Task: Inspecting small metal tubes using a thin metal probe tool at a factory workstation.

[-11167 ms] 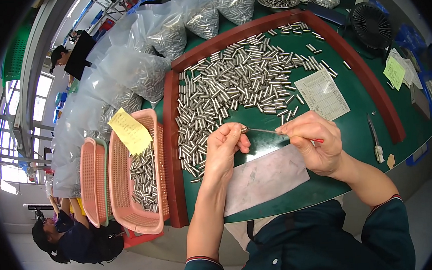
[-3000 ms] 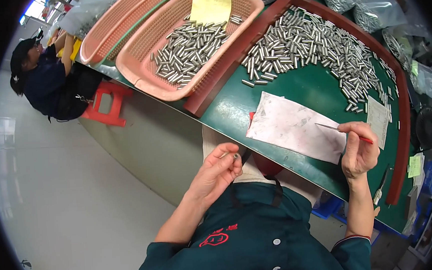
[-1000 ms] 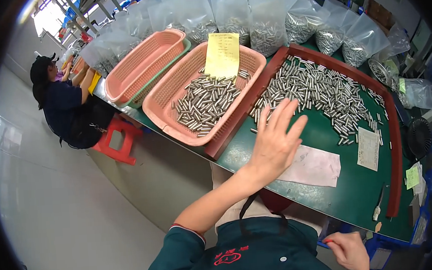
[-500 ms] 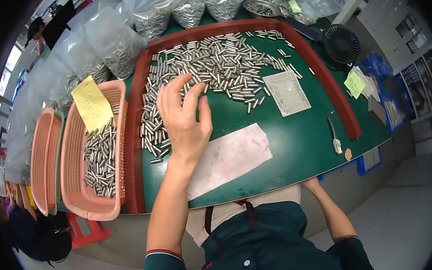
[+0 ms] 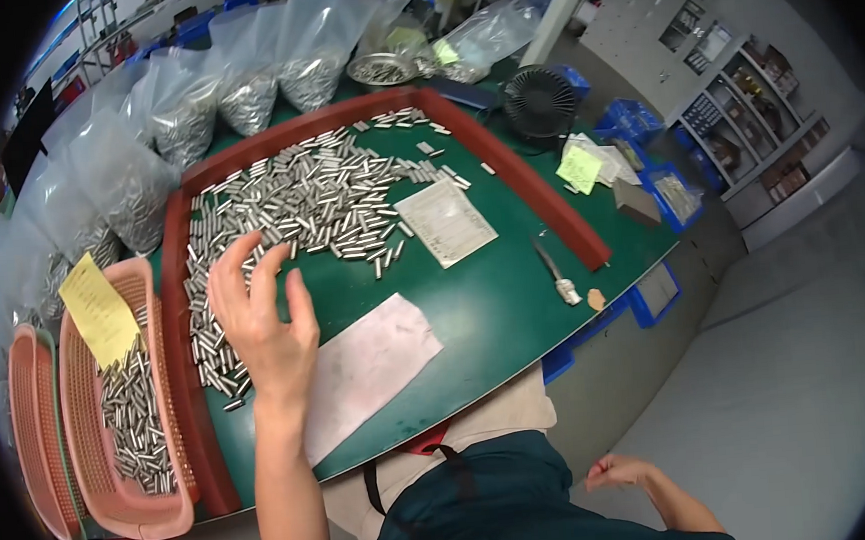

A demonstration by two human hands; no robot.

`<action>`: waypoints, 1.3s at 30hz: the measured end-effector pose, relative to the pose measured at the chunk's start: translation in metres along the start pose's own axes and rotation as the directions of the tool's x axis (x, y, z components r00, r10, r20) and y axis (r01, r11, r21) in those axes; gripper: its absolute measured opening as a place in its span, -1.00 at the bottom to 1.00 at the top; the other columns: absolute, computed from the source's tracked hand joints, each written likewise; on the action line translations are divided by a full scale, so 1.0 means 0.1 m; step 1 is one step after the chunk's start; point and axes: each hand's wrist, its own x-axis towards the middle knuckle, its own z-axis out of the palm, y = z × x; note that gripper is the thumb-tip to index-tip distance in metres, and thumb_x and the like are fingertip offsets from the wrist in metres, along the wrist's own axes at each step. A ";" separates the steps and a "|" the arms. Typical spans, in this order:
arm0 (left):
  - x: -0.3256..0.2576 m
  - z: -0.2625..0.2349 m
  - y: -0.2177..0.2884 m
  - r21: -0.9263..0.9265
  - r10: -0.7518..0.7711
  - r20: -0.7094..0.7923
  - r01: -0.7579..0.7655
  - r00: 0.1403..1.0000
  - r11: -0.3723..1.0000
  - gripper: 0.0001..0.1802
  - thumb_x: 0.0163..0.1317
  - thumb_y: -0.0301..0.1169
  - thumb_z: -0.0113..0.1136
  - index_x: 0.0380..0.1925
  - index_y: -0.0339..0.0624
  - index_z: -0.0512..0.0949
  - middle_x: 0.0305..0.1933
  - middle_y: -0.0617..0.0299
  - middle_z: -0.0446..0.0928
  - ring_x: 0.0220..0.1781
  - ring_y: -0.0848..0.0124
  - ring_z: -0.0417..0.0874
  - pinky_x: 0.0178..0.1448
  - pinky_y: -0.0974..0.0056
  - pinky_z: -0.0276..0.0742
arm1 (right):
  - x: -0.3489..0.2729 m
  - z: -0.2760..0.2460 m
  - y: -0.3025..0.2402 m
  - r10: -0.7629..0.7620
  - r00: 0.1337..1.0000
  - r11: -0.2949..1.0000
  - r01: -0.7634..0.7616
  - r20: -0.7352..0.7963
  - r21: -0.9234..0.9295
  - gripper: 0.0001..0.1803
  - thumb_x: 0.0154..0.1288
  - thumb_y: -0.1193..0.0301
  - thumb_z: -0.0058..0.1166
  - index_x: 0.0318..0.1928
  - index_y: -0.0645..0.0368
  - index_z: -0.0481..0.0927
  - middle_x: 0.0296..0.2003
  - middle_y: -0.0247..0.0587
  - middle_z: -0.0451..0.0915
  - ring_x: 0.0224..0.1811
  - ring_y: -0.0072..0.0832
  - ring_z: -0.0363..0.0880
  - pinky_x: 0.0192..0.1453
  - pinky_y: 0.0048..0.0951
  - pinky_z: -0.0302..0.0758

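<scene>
My left hand hovers over the near left part of a loose heap of short metal pins. Its fingers are bent and spread, and I see nothing between them. The heap lies on a green tabletop, inside a dark red raised border. Just right of my left wrist is a smudged whitish-pink sheet. Off the table's front edge, low on the right, my right hand has its fingers curled in. Whether it holds anything is hidden.
Left of the border stands a pink basket of pins with a yellow paper. Filled plastic bags line the back. Rightward are a printed slip, a thin-bladed tool, a black fan and blue bins.
The view has swung rightward, so the table sits further left. My right hand has come away from the table edge beside my body and is now out to the right. My left hand stays spread over the pins.
</scene>
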 end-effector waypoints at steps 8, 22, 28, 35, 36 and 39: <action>-0.18 0.17 -0.16 0.016 0.027 0.044 -0.027 0.999 0.999 -0.71 -0.07 -0.61 0.15 -0.25 -0.22 0.47 -0.08 0.06 0.40 0.03 0.10 0.39 0.19 0.06 0.21 | -0.35 -0.75 -1.26 -0.505 0.455 0.846 0.429 -0.733 -0.317 -0.76 0.11 0.36 0.14 -0.61 0.19 0.48 -0.71 -0.53 0.36 -0.61 -0.76 0.24 -0.56 -0.56 0.22; -0.23 0.27 -0.29 -0.042 0.015 0.032 -0.014 0.999 0.999 -0.72 -0.11 -0.59 0.17 -0.29 -0.23 0.48 -0.15 0.08 0.39 -0.03 0.16 0.40 0.15 0.09 0.22 | -0.84 -1.70 -3.56 -0.861 -0.137 0.507 -0.305 -0.489 -0.807 -0.78 0.05 0.28 0.11 -0.44 0.19 0.62 -0.40 0.11 0.58 -0.27 -0.04 0.57 -0.18 -0.10 0.49; -0.15 0.25 -0.17 -0.079 0.022 0.013 -0.021 1.000 0.997 -0.74 -0.10 -0.59 0.17 -0.31 -0.22 0.49 -0.13 0.08 0.41 -0.04 0.13 0.42 0.13 0.10 0.23 | -0.79 -2.19 -4.27 -0.770 0.197 0.496 -0.415 -0.608 -0.763 -0.75 -0.03 0.31 0.17 -0.34 0.20 0.62 -0.26 0.04 0.61 -0.14 -0.12 0.58 -0.09 -0.18 0.50; -0.15 0.16 -0.07 -0.057 -0.005 0.115 0.012 0.993 0.998 -0.74 -0.08 -0.60 0.16 -0.30 -0.25 0.49 -0.11 0.05 0.41 -0.01 0.11 0.40 0.14 0.08 0.23 | -0.22 -2.43 -4.33 -0.728 0.100 0.655 -0.194 -0.679 -0.730 -0.56 -0.03 0.10 0.27 -0.32 0.25 0.63 -0.30 0.05 0.61 -0.17 -0.10 0.59 -0.10 -0.17 0.50; -0.14 0.17 -0.08 -0.060 -0.016 0.139 0.024 0.990 0.998 -0.74 -0.09 -0.61 0.16 -0.31 -0.26 0.49 -0.11 0.04 0.41 -0.01 0.10 0.40 0.14 0.07 0.23 | -0.18 -2.40 -4.34 -0.721 0.032 0.680 -0.159 -0.692 -0.716 -0.49 -0.06 0.03 0.28 -0.35 0.28 0.60 -0.31 0.08 0.61 -0.18 -0.07 0.59 -0.12 -0.16 0.50; -0.14 0.14 -0.03 -0.060 -0.008 0.150 0.017 0.989 0.998 -0.75 -0.08 -0.62 0.15 -0.31 -0.26 0.48 -0.11 0.05 0.41 -0.02 0.09 0.40 0.14 0.07 0.23 | 0.05 -2.49 -4.34 -0.679 -0.013 0.726 -0.160 -0.734 -0.668 -0.37 -0.07 -0.10 0.24 -0.35 0.32 0.59 -0.30 0.12 0.60 -0.18 -0.01 0.57 -0.12 -0.13 0.49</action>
